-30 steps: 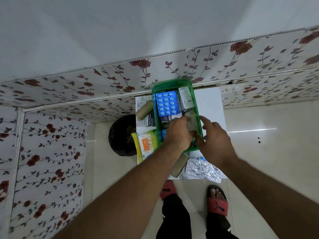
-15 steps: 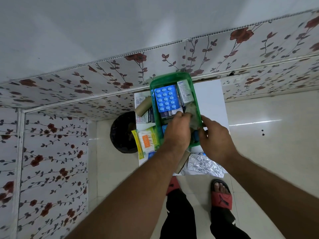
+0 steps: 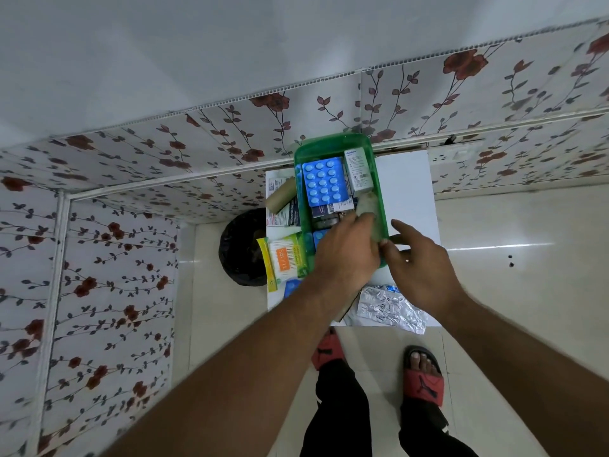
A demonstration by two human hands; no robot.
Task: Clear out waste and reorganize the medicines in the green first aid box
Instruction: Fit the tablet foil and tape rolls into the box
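Observation:
The green first aid box lies open on a small white table against the flowered wall. Inside it are a blue blister pack, a white medicine carton and a dull grey-green crumpled wad by the right wall. My left hand reaches into the near half of the box, its fingertips closed on the wad's lower end. My right hand hovers at the box's near right corner, fingers spread, thumb touching the rim. The box's near contents are hidden under my left hand.
Left of the box lie a cardboard tube, a printed dressing pack and a cotton buds packet. Silver foil strips hang over the table's near edge. A black bin bag stands on the floor to the left.
My left hand has shifted a little to the right over the wad. My right hand has drawn back from the box wall and spread its fingers. The view has tilted slightly.

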